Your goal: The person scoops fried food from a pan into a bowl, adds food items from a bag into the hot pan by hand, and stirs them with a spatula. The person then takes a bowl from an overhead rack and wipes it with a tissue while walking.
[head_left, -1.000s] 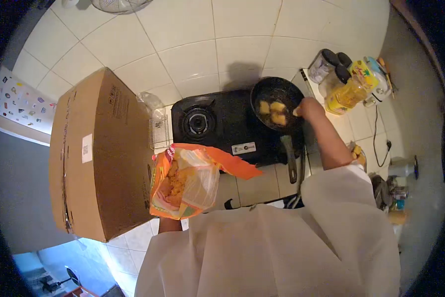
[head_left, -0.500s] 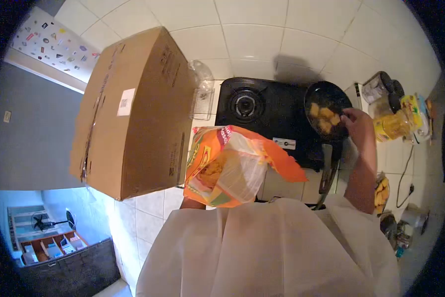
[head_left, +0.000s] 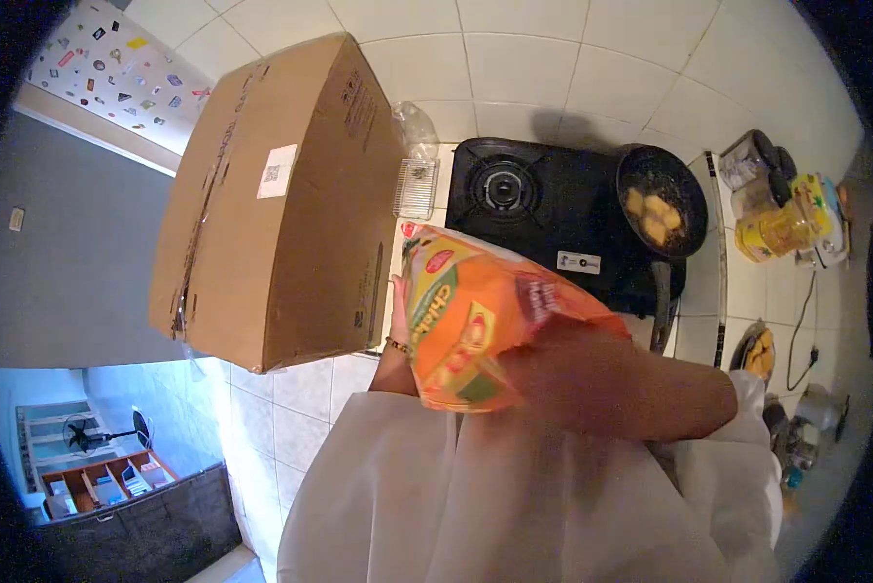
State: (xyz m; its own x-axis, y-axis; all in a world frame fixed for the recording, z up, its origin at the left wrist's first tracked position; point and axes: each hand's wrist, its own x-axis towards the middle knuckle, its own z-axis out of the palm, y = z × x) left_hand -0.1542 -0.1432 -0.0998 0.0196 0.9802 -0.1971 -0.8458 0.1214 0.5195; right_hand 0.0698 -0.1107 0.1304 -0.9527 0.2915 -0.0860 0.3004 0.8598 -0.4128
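Observation:
My left hand [head_left: 399, 309] grips the left side of an orange plastic food bag [head_left: 475, 301] with "Chick" lettering, holding it in front of my body. My right forearm [head_left: 631, 384] lies across the lower right of the bag. The right hand itself is smeared and hidden at the bag, so its fingers do not show. A dark frying pan [head_left: 694, 219] sits on the right side of the black gas stove [head_left: 563, 219], its handle pointing toward me. Several golden breaded pieces [head_left: 656, 216] lie in the pan.
A large cardboard box [head_left: 330, 233] stands left of the stove, with a wire rack [head_left: 416, 189] between them. On the right are jars [head_left: 748, 160], a yellow oil bottle [head_left: 777, 233], a cord [head_left: 796, 340] and a plate of golden food [head_left: 757, 358].
My right hand has left the pan and come back to the bag. The bag has tilted so its printed face shows, and its contents are out of sight.

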